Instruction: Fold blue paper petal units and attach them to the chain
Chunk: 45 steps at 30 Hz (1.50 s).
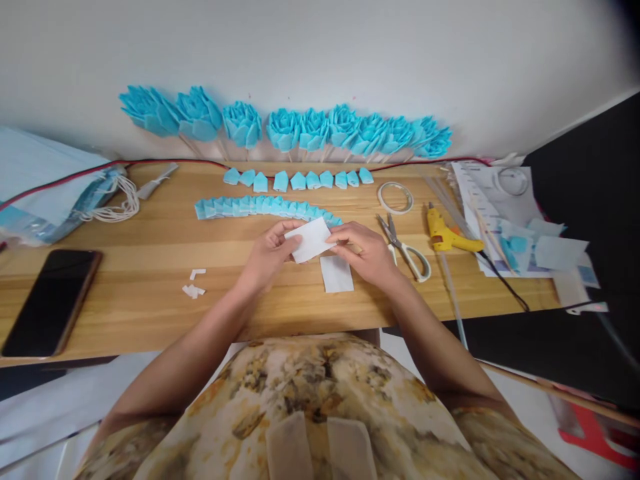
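Between my two hands, above the wooden table, is a white rectangular piece of paper or thin sheet. My left hand pinches its left edge, thumb on top. At its right edge, the fingers of my right hand are closed on it. Just below, a second pale square piece lies flat on the table. Behind my hands runs a curved row of overlapping folded blue petals, and beyond it a row of separate blue petals.
Blue flowers on sticks lean against the wall. To the right lie scissors, a tape roll, a yellow glue gun and papers. On the left are a phone, white scraps, white cord and plastic-wrapped sheets.
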Motion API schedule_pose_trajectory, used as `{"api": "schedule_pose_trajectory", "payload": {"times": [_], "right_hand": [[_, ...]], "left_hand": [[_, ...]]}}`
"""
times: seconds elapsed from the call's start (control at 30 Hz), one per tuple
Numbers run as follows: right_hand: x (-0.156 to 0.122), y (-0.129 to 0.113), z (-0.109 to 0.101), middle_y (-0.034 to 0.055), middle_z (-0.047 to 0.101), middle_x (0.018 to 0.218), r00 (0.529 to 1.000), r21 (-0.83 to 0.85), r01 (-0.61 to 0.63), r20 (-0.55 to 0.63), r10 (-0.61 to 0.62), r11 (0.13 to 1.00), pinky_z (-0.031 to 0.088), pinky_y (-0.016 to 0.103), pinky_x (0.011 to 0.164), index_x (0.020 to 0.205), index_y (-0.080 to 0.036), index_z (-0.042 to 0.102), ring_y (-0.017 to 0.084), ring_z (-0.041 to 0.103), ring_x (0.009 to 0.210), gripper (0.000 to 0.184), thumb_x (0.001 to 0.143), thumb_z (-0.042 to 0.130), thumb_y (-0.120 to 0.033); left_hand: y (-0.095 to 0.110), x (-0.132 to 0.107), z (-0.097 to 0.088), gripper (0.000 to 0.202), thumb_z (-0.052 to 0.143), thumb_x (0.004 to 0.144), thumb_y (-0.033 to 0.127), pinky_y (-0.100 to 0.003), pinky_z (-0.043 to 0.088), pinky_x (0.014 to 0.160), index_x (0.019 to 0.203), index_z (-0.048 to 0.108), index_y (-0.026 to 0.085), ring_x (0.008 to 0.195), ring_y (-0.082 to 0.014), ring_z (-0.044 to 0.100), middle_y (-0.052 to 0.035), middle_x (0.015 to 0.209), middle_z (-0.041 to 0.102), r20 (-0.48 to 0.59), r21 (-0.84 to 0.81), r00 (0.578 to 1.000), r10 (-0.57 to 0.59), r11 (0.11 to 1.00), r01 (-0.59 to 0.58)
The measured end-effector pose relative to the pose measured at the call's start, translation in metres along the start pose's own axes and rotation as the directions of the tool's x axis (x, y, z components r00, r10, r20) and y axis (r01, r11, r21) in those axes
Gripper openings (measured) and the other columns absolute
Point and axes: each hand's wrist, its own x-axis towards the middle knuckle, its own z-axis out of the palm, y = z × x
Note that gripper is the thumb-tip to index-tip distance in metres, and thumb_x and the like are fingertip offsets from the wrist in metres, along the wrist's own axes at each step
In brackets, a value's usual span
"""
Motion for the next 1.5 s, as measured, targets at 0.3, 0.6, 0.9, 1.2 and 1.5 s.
{"api": "schedule_pose_trajectory", "payload": {"times": [0.3,0.6,0.9,1.2,1.5], "right_hand": [[-0.005,-0.004,0.01,0.0027,0.077,0.096,0.985,0.101,-0.155,-0.063,0.161,0.983,0.054,0.035,0.08,0.088,-0.026,0.072,0.019,0.069,0.086,0.009,0.091,0.066,-0.032],[-0.009,-0.004,0.013,0.001,0.074,0.087,0.98,0.083,-0.183,-0.066,0.188,0.98,0.053,0.032,0.073,0.086,-0.024,0.068,0.017,0.066,0.078,0.006,0.089,0.064,-0.028],[-0.011,-0.005,0.017,0.0002,0.075,0.089,0.959,0.068,-0.254,-0.113,0.261,0.965,0.054,0.031,0.074,0.096,-0.026,0.071,0.016,0.066,0.077,0.01,0.088,0.065,-0.027],[-0.012,-0.003,0.017,0.0006,0.072,0.093,0.934,0.228,-0.333,-0.052,0.353,0.915,0.056,0.031,0.078,0.119,-0.028,0.069,0.016,0.066,0.081,0.031,0.088,0.065,-0.031],[-0.012,0.001,0.016,0.0021,0.07,0.095,0.921,0.378,-0.376,0.048,0.388,0.846,0.055,0.031,0.072,0.118,-0.026,0.07,0.017,0.064,0.082,0.04,0.081,0.075,-0.039]], "left_hand": [[-0.001,0.0,0.0,0.033,0.078,0.079,0.029,-0.023,0.054,0.058,0.105,0.066,0.016,0.065,-0.0154,0.072,-0.0033,0.084,0.075,0.032,0.12,0.998,0.044,0.992,-0.048],[-0.004,0.0,0.004,0.031,0.078,0.078,0.026,-0.022,0.054,0.057,0.105,0.068,0.015,0.063,-0.013,0.068,-0.0027,0.084,0.075,0.05,0.135,0.998,0.038,0.99,-0.045],[-0.005,-0.002,0.002,0.037,0.077,0.083,0.041,-0.025,0.056,0.062,0.109,0.068,0.017,0.067,-0.0163,0.071,-0.0038,0.084,0.075,0.082,0.135,0.995,0.047,0.989,-0.058],[-0.007,0.0,0.006,0.039,0.081,0.073,0.02,-0.022,0.053,0.06,0.11,0.069,0.016,0.06,-0.011,0.066,-0.0003,0.079,0.072,0.028,0.204,0.997,0.079,0.975,-0.083],[-0.011,-0.006,0.007,0.042,0.077,0.074,0.013,-0.025,0.054,0.077,0.115,0.073,0.021,0.081,-0.0152,0.069,-0.0043,0.107,0.075,-0.036,0.345,0.978,0.208,0.92,-0.183]]}}
